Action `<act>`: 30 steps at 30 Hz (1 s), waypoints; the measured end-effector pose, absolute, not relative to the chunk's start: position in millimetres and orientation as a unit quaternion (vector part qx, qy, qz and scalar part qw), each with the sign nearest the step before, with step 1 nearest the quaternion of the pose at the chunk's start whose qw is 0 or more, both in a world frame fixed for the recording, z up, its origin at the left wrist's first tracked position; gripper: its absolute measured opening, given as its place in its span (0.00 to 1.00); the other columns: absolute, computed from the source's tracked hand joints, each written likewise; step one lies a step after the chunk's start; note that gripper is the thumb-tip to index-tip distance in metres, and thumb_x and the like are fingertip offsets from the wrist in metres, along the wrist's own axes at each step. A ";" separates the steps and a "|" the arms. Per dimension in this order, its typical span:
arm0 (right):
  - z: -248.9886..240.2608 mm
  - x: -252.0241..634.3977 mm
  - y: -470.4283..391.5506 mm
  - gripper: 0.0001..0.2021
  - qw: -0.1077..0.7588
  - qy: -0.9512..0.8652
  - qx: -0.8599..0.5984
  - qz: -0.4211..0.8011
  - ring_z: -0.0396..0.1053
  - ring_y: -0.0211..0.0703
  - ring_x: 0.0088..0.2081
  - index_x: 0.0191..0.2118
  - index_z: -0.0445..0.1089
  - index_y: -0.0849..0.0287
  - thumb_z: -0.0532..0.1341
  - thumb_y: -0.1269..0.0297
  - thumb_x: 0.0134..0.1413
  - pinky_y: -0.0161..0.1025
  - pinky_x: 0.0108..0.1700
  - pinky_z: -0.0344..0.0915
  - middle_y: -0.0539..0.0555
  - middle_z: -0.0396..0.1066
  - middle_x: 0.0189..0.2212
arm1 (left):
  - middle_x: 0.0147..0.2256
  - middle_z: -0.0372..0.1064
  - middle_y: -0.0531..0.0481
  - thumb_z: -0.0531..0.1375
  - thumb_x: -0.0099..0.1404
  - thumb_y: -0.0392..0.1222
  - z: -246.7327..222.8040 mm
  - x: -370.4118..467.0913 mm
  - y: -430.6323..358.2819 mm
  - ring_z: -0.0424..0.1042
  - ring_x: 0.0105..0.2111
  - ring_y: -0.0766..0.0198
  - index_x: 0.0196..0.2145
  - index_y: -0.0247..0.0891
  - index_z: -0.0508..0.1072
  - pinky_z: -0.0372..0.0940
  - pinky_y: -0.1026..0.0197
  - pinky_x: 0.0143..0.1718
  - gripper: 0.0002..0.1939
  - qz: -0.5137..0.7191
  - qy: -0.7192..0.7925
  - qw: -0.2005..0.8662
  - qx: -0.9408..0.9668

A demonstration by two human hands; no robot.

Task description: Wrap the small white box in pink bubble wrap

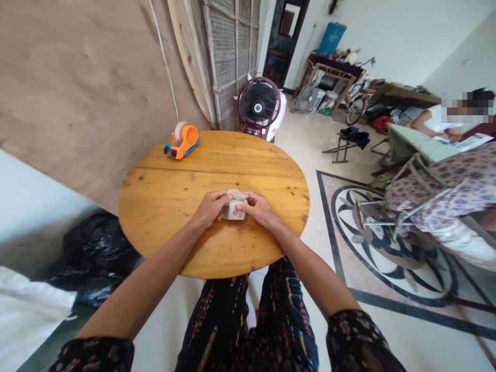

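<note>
A small pale box point(235, 211) with faint reddish print rests near the middle of the round wooden table point(166, 206). My left hand point(211, 207) holds it by its left side, the fingers closed on its edge. From the right, my right hand point(259, 208) grips the same box, with the thumb over its front face. A light flap or wrapping shows on top between both hands; whether it is card or plastic I cannot tell. Toward the table's back left lies an orange and blue tape dispenser point(183, 141).
A fan point(258, 103) stands just beyond the table's far edge. Black plastic bags point(95, 253) lie at the left. At the right, a person point(437, 119) sits at a green table point(418, 142), and another in patterned clothes point(461, 181) is nearer.
</note>
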State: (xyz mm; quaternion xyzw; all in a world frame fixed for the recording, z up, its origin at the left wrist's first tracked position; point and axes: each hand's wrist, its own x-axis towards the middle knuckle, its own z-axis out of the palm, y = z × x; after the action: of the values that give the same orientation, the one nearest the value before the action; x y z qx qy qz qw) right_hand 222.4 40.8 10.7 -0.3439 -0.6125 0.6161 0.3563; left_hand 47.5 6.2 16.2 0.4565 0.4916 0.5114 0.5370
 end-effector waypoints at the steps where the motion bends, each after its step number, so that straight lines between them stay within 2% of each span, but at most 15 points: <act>1: 10.6 221.6 41.8 0.24 0.359 -0.606 -0.348 0.619 0.73 0.42 0.35 0.39 0.69 0.56 0.72 0.50 0.37 0.40 0.40 0.71 0.49 0.75 0.34 | 0.30 0.76 0.48 0.63 0.54 0.49 15.8 45.5 6.0 0.73 0.30 0.60 0.36 0.32 0.79 0.67 0.60 0.35 0.18 0.513 0.471 0.551 0.460; 5: 11.7 220.6 43.5 0.22 0.353 -0.614 -0.364 0.605 0.73 0.41 0.33 0.40 0.71 0.57 0.70 0.50 0.41 0.38 0.37 0.71 0.49 0.75 0.33 | 0.39 0.77 0.45 0.66 0.53 0.49 21.1 36.2 4.2 0.75 0.38 0.56 0.45 0.33 0.77 0.68 0.56 0.45 0.24 0.464 0.415 0.605 0.496; 9: 8.7 221.9 42.6 0.21 0.372 -0.649 -0.346 0.566 0.72 0.43 0.41 0.45 0.71 0.58 0.66 0.51 0.48 0.41 0.46 0.70 0.53 0.74 0.40 | 0.43 0.76 0.44 0.68 0.52 0.50 26.5 32.3 3.5 0.74 0.42 0.54 0.50 0.33 0.74 0.67 0.55 0.47 0.30 0.426 0.424 0.601 0.527; 13: 1.5 222.5 41.2 0.31 0.392 -0.621 -0.334 0.592 0.72 0.46 0.47 0.52 0.65 0.57 0.71 0.52 0.42 0.45 0.51 0.69 0.57 0.73 0.48 | 0.40 0.76 0.45 0.66 0.53 0.49 26.2 32.7 4.1 0.74 0.39 0.56 0.50 0.31 0.73 0.67 0.57 0.44 0.29 0.418 0.445 0.587 0.532; 15: -0.5 221.8 40.1 0.32 0.399 -0.615 -0.330 0.594 0.73 0.46 0.46 0.51 0.65 0.56 0.72 0.52 0.39 0.46 0.51 0.69 0.57 0.73 0.47 | 0.37 0.76 0.46 0.65 0.52 0.48 24.7 33.3 4.5 0.74 0.37 0.58 0.50 0.31 0.73 0.67 0.58 0.41 0.29 0.424 0.459 0.578 0.525; 18: -1.2 220.3 37.9 0.28 0.397 -0.621 -0.323 0.594 0.74 0.45 0.44 0.48 0.67 0.57 0.71 0.52 0.41 0.46 0.50 0.70 0.56 0.75 0.44 | 0.38 0.76 0.47 0.64 0.52 0.46 22.0 34.3 4.5 0.73 0.36 0.59 0.52 0.32 0.71 0.67 0.59 0.41 0.30 0.444 0.462 0.563 0.521; 25: -3.7 218.9 35.5 0.26 0.402 -0.635 -0.345 0.563 0.73 0.43 0.40 0.47 0.69 0.57 0.70 0.51 0.43 0.42 0.46 0.71 0.54 0.76 0.40 | 0.50 0.71 0.44 0.58 0.58 0.44 20.8 35.8 2.6 0.71 0.48 0.55 0.59 0.34 0.64 0.66 0.57 0.48 0.31 0.443 0.466 0.481 0.596; 30: -5.5 214.9 34.3 0.26 0.396 -0.651 -0.343 0.549 0.74 0.42 0.39 0.49 0.68 0.57 0.68 0.51 0.45 0.40 0.42 0.72 0.54 0.75 0.40 | 0.58 0.64 0.40 0.54 0.59 0.44 21.0 37.4 2.7 0.65 0.56 0.53 0.65 0.28 0.53 0.62 0.58 0.56 0.39 0.433 0.500 0.446 0.603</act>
State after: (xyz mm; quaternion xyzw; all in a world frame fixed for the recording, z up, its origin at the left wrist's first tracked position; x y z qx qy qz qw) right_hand 214.9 34.3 -5.5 -0.3428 -0.6513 0.5489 0.3962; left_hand 37.4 2.7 21.0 0.6028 0.4998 0.4335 0.4460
